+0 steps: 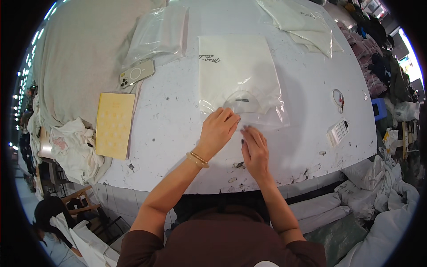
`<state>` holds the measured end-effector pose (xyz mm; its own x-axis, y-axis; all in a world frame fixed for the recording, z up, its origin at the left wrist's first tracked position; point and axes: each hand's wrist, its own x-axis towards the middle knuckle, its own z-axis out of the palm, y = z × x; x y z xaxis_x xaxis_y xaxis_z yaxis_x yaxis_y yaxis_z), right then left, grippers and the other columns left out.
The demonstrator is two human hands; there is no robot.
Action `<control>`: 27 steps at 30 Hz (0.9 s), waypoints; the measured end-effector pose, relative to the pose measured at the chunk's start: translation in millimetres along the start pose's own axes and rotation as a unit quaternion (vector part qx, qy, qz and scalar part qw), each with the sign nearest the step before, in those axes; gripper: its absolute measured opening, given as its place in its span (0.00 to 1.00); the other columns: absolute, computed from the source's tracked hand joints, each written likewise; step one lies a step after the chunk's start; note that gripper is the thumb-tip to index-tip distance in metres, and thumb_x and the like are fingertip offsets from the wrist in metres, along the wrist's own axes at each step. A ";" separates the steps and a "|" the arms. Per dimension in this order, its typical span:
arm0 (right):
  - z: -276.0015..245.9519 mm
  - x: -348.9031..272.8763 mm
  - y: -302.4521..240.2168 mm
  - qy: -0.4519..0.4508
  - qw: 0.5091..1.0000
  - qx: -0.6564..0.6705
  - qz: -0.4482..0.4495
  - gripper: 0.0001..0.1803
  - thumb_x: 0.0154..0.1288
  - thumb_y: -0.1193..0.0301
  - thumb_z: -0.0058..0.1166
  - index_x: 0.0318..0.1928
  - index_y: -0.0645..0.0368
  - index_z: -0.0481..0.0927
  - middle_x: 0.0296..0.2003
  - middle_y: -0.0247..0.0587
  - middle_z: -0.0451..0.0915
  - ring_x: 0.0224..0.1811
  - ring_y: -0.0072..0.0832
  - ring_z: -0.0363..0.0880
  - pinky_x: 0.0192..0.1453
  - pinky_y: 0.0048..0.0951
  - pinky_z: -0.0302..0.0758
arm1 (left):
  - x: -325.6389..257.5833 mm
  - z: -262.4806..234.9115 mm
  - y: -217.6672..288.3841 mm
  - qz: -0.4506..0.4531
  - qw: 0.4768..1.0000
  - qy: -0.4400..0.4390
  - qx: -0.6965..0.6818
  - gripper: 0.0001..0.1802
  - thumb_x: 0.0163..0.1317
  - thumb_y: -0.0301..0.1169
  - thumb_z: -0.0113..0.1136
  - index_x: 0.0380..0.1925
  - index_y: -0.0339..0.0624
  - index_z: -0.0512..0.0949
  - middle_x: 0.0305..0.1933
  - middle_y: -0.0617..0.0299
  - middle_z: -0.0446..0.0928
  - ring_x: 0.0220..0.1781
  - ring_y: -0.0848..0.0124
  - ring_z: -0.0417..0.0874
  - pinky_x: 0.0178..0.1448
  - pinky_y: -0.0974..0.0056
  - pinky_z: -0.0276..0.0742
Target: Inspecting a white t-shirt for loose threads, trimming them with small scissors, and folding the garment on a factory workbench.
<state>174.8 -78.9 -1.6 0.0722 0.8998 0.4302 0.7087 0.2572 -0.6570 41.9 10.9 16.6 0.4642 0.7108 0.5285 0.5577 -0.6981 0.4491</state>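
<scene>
Both hands working the bag's open flap at 6 o'clock: left hand (pixel 219 130) pinching it, right hand (pixel 254 149) pressing flat, fingers together, on the clear bag (pixel 240 80) with its folded white garment. Sealing step, likely; next calls for smoothing the flap on the counter (pixel 169 120).

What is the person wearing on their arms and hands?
Both forearms are bare, with dark brown sleeves that end above the elbows. The left hand has a thin beaded bracelet in a golden colour around its wrist. The right hand wears nothing on its wrist, and its fingernails are painted dark. No gloves or rings can be seen on either hand.
</scene>
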 end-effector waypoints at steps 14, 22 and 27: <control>20.9 20.0 19.3 -0.090 0.982 -0.168 0.011 0.31 0.53 0.73 0.51 0.61 0.60 0.64 0.63 0.41 0.60 0.65 0.35 0.57 0.61 0.43 0.58 | -15.4 -20.2 30.0 -0.069 0.992 -0.032 -0.104 0.12 0.49 0.23 0.60 0.37 0.44 0.78 0.37 0.61 0.71 0.35 0.66 0.74 0.35 0.64 0.72; 24.3 27.6 19.6 -0.104 0.970 -0.219 0.026 0.29 0.56 0.73 0.49 0.60 0.63 0.64 0.65 0.47 0.58 0.67 0.36 0.54 0.65 0.46 0.54 | 11.6 10.1 -0.3 -0.045 0.992 -0.075 -0.093 0.18 0.58 0.28 0.54 0.51 0.45 0.73 0.58 0.59 0.67 0.58 0.59 0.68 0.57 0.57 0.67; -21.4 -14.4 10.3 -0.170 0.979 -0.106 0.043 0.20 0.59 0.74 0.50 0.53 0.63 0.72 0.60 0.48 0.66 0.64 0.41 0.62 0.66 0.45 0.58 | -4.0 29.9 -11.3 0.037 0.978 -0.188 0.083 0.26 0.60 0.42 0.53 0.60 0.55 0.67 0.71 0.70 0.52 0.72 0.61 0.50 0.71 0.44 0.44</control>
<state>196.1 -96.7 -1.3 -0.0746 0.9894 0.1244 0.8430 0.1292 -0.5222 54.3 18.5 -12.1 0.7096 0.6629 0.2387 0.6035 -0.7467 0.2796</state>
